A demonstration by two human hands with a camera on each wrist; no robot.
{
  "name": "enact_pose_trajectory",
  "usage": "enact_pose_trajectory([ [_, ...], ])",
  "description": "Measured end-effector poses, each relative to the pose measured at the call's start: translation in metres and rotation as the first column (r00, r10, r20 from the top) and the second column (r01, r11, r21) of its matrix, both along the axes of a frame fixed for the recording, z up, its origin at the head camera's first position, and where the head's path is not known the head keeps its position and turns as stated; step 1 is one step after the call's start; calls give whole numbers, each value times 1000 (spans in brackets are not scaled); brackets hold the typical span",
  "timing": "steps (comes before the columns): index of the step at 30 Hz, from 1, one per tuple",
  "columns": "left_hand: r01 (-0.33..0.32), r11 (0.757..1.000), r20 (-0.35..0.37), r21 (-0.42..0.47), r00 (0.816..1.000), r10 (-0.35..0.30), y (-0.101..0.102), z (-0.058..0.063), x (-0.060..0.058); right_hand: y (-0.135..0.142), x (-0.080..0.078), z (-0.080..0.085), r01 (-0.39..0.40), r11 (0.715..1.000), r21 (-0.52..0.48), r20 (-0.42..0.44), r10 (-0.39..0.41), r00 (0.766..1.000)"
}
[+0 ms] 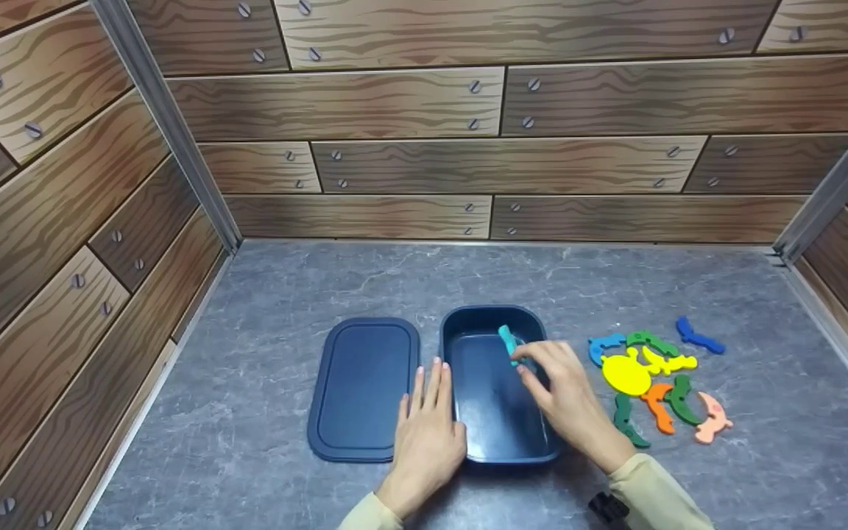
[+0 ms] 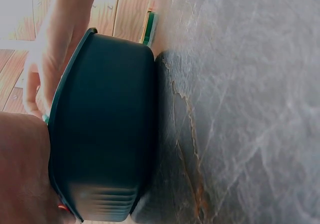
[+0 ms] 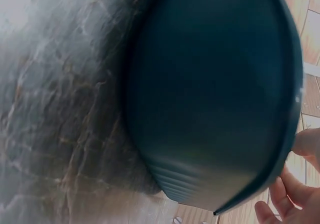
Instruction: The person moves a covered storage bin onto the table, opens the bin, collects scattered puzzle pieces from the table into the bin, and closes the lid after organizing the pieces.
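A dark blue rectangular box [image 1: 501, 419] with no lid on it stands on the grey surface. Over its right half, my right hand [image 1: 567, 401] pinches a small teal flat piece [image 1: 506, 338] between thumb and fingers. My left hand [image 1: 428, 442] lies along the box's left rim with its fingers straight, at the gap between box and lid. The matching blue lid [image 1: 365, 390] lies flat to the left. In the left wrist view the box wall [image 2: 105, 124] fills the middle; in the right wrist view the left-hand fingers [image 3: 295, 189] touch the rim.
Right of the box lie several flat coloured pieces: a yellow oval piece [image 1: 626, 375], an orange curved piece [image 1: 659, 408], a pink piece [image 1: 712, 418], a dark blue piece [image 1: 700, 337] and green ones. Wood-patterned walls [image 1: 409, 169] close in the back and sides.
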State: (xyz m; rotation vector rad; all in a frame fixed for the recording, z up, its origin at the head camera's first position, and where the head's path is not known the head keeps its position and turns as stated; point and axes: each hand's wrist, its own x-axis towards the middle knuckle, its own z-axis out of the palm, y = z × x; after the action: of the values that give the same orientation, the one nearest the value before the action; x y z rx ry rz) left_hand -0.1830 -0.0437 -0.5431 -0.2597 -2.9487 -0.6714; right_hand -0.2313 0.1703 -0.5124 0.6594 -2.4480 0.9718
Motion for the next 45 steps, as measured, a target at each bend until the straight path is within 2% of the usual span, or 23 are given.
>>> enact_pose_trajectory([
  [4,1,1000,-9,-1,1000,-1,0,0,0,-3,-1,-3,-22,998,62,-26,24,999],
  [10,-1,1000,-7,0,1000,1,1,0,0,-8,0,-4,-25,988,153,-15,28,1000],
  [18,-5,1000,0,7,1000,5,2,0,0,-11,1,-4,-15,979,204,52,4,999],
  [22,-7,1000,7,5,1000,7,2,0,-1,-9,2,-4,11,983,186,66,-24,998],
  [32,-6,1000,5,17,1000,6,1,0,0,2,4,-3,51,999,10,63,-52,997],
  [39,-8,1000,5,17,1000,7,1,-2,0,15,4,-3,129,991,-34,68,-127,990],
  [45,-7,1000,6,9,1000,7,1,-1,1,31,-1,-3,151,987,-55,65,-147,987],
])
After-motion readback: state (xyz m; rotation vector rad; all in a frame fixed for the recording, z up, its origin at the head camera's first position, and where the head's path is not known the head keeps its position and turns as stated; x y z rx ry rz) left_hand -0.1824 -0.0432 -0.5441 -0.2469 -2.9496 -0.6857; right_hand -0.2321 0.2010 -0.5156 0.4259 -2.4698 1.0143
